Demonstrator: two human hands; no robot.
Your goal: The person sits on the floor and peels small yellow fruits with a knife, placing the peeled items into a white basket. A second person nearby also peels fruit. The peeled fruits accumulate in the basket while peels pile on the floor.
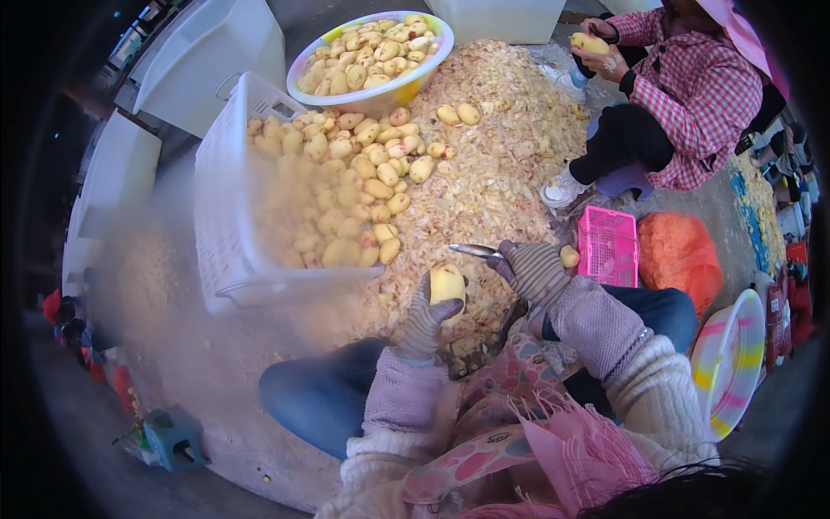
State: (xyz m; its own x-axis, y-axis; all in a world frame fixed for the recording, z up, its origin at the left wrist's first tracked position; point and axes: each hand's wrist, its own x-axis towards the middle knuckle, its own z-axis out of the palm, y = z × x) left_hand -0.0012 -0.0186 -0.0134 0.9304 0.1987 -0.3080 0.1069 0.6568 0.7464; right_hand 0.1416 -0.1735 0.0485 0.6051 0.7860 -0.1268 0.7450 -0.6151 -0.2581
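A pale peeled potato [447, 291] sits in my left hand [424, 322], with the gloved fingers and thumb wrapped around its side. My right hand [534, 272], in a striped glove, grips a peeler [474, 250] whose metal end points left, above the potato and apart from it. Beneath both hands spreads a heap of peelings [493, 190]. To the left, a white plastic crate [226, 199] lies tipped with its opening toward the heap, and many potatoes [346, 225] spill out of it.
A colourful basin [445, 39] full of potatoes stands beyond the crate. A co-worker [692, 112] sits at the far right holding a potato. Near my right knee are a pink basket [608, 246], an orange mesh sack [679, 259] and another basin [731, 363]. A small stool [173, 439] stands lower left.
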